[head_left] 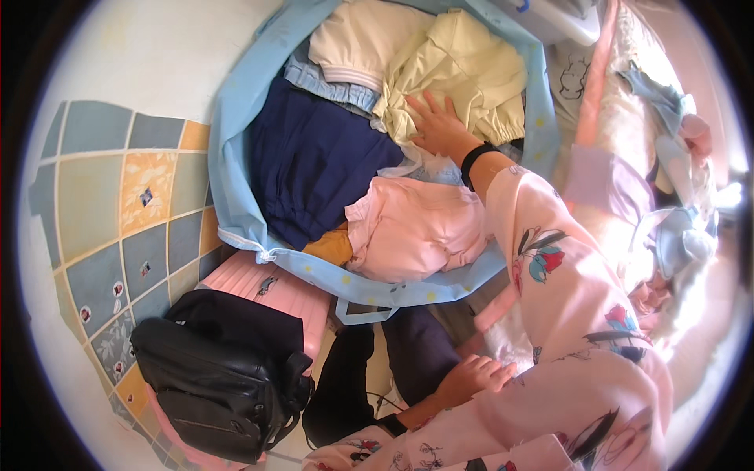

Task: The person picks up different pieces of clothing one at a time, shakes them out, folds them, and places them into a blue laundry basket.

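My right hand lies with spread fingers on a pale yellow garment, inside a large light blue storage bag with its top unzipped. Around it in the bag are folded clothes: a cream garment with a ribbed band, a light blue denim piece, a navy garment and a pink garment. A bit of mustard cloth peeks out below the navy one. My left hand is held lower down with curled fingers, beside my right sleeve; what it grips, if anything, is hidden.
A black leather backpack rests on a pink ribbed suitcase at the lower left. Tiled wall rises on the left. Several loose clothes, including a lilac piece, are heaped on the right. A white plastic container stands at the top.
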